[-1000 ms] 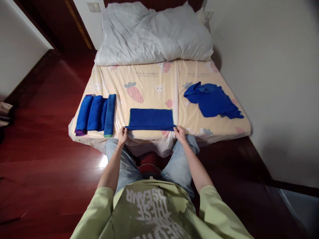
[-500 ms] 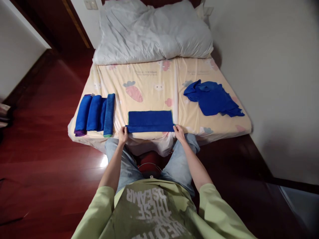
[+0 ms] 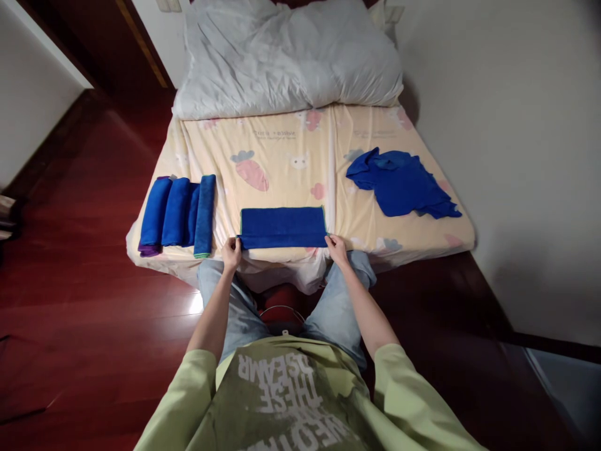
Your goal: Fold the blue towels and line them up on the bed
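A blue towel [image 3: 282,220] with green edging lies flat near the bed's front edge, its near side folded over in a narrow strip. My left hand [image 3: 231,254] pinches the left end of that strip. At the opposite end, my right hand [image 3: 337,249] is closed on the strip's right corner. To the left lie several rolled blue towels [image 3: 174,212] side by side, and the rightmost roll [image 3: 205,216] shows green edging. A loose, crumpled heap of blue towels [image 3: 406,185] rests on the right part of the bed.
The bed [image 3: 282,169] has a pale yellow sheet printed with carrots and rabbits. A bulky grey-white quilt [image 3: 291,59] lies across its far end. A white wall [image 3: 507,156] stands to the right; dark red floor [image 3: 84,282] spreads to the left.
Almost nothing differs. Both hands keep their hold on the towel's folded strip, and the view has shifted very slightly.
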The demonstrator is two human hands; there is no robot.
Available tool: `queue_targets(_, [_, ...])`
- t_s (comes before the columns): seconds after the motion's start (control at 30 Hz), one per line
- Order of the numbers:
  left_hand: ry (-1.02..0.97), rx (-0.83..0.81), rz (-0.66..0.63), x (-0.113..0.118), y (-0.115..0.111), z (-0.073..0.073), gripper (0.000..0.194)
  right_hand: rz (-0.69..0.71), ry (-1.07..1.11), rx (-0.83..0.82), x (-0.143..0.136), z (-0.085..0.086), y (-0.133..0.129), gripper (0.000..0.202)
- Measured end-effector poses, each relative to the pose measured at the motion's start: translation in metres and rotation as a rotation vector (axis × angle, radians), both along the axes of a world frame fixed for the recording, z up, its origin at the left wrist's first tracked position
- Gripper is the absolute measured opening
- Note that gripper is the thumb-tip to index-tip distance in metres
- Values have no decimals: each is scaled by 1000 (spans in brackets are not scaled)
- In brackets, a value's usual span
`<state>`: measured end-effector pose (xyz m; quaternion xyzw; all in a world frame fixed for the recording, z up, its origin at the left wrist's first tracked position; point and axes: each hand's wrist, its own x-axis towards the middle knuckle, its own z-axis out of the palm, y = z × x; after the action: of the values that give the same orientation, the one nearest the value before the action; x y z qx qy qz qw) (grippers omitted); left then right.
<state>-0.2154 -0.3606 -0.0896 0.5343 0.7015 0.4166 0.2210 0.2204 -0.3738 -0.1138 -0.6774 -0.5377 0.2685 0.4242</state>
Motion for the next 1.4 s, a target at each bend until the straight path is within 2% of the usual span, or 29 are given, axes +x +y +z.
queue_targets(0.17, [6, -6, 22, 2, -1, 1, 25, -63, -55, -10, -4, -1, -1, 45])
queue_targets(0.3, [2, 27, 31, 4, -1, 0, 19, -86, -105, -38, -9, 4, -3, 32])
queue_targets(0.43, [-14, 85, 47, 2, 1, -3, 16, -112, -155, 44, -12, 12, -4, 21])
queue_targets(0.57, [-4, 103, -41, -2, 2, -3, 12, -30, -177, 107, -14, 18, -5, 10])
queue_targets(0.67, [12, 115, -154, -5, 1, 0, 19, 73, -153, 110, -15, 22, -7, 21])
queue_targets(0.77, [38, 116, -236, -7, 1, 3, 26, 117, -143, 118, -17, 25, -10, 27])
queue_targets(1.03, [57, 23, -298, -6, -2, 12, 25, 177, -158, 48, -16, 38, -13, 40])
queue_targets(1.17, [74, 8, -337, -6, -4, 17, 36, 219, -157, 22, -15, 42, -14, 48])
queue_targets(1.27, [93, 6, -360, -6, -4, 17, 45, 221, -148, 28, -15, 41, -14, 50])
queue_targets(1.4, [84, 14, -340, -6, -2, 15, 45, 190, -108, 23, -14, 34, -15, 48])
